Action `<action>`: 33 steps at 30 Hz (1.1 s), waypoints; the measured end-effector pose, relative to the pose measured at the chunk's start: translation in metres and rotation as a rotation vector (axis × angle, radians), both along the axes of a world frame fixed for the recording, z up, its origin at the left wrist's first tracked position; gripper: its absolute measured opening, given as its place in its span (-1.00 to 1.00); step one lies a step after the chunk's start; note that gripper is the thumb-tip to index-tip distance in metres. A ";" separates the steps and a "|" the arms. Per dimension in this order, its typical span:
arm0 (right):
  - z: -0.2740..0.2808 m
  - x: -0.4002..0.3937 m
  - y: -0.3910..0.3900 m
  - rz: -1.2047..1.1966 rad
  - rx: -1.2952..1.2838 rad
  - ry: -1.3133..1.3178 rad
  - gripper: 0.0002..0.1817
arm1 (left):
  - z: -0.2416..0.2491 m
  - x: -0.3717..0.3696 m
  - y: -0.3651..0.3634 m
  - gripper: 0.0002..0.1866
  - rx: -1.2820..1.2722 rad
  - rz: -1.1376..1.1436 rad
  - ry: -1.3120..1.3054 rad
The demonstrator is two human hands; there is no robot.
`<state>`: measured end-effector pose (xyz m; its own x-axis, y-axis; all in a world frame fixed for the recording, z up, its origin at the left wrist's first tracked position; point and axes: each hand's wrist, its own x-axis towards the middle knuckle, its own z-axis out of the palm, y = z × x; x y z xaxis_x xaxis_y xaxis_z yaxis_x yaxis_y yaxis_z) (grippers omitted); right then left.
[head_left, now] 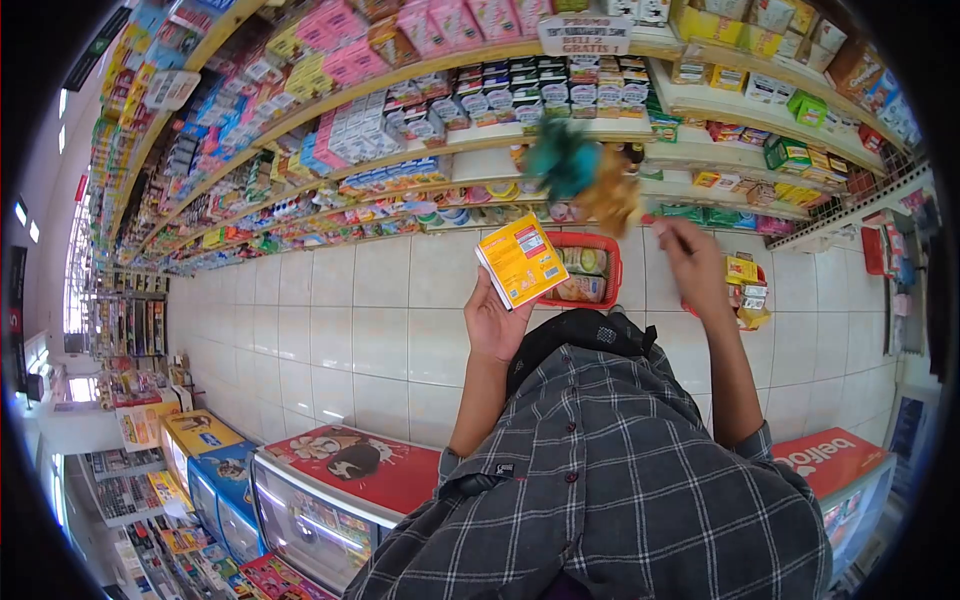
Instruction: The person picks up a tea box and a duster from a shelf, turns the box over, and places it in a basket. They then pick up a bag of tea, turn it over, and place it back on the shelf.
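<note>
My left hand (493, 322) grips a yellow box (522, 262) by its lower edge, with a printed face turned up towards me. In my right hand (692, 262), closed around its handle, is a feather duster (575, 170) with teal and gold plumes, blurred by motion. The plumes are in front of the shelf, level with a stretch of shelf board (480, 164). Below the box, a red basket (617, 268) holding several packets is on the floor near my legs.
Shelves packed with boxes curve across the front; a promo sign (585, 36) hangs on one edge. Another red basket (690, 308) with yellow packages stands to the right. Behind me are a red-topped freezer (410, 470), a blue one (222, 470) and another red-topped freezer (835, 458).
</note>
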<state>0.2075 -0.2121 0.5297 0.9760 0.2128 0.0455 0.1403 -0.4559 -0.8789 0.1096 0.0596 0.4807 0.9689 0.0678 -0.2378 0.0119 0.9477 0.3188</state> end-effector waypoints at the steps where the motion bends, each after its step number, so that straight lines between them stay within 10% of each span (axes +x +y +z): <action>1: 0.002 -0.005 0.001 0.108 0.021 -0.015 -0.77 | -0.002 0.009 -0.007 -0.53 -0.007 -0.005 -0.006; 5: -0.009 0.006 -0.009 0.388 -0.159 -0.315 -0.78 | -0.031 0.036 -0.025 -0.52 -0.093 -0.055 -0.059; 12: -0.022 0.088 -0.067 -0.102 0.119 0.021 -0.80 | -0.003 0.084 -0.085 -0.51 -0.006 0.002 -0.072; 20: -0.012 0.079 -0.005 0.432 -0.108 -0.103 -0.30 | -0.030 0.100 -0.125 -0.46 0.058 -0.044 -0.238; 25: -0.060 0.110 -0.005 0.421 0.156 0.041 -0.49 | -0.015 0.101 -0.131 -0.43 0.419 0.105 -0.003; 29: -0.037 0.125 -0.032 0.358 0.569 0.872 -0.71 | 0.011 0.103 -0.130 -0.50 0.719 0.094 0.206; 33: -0.026 0.128 -0.029 0.371 0.583 0.960 -0.67 | 0.009 0.096 -0.128 -0.67 0.755 0.017 0.180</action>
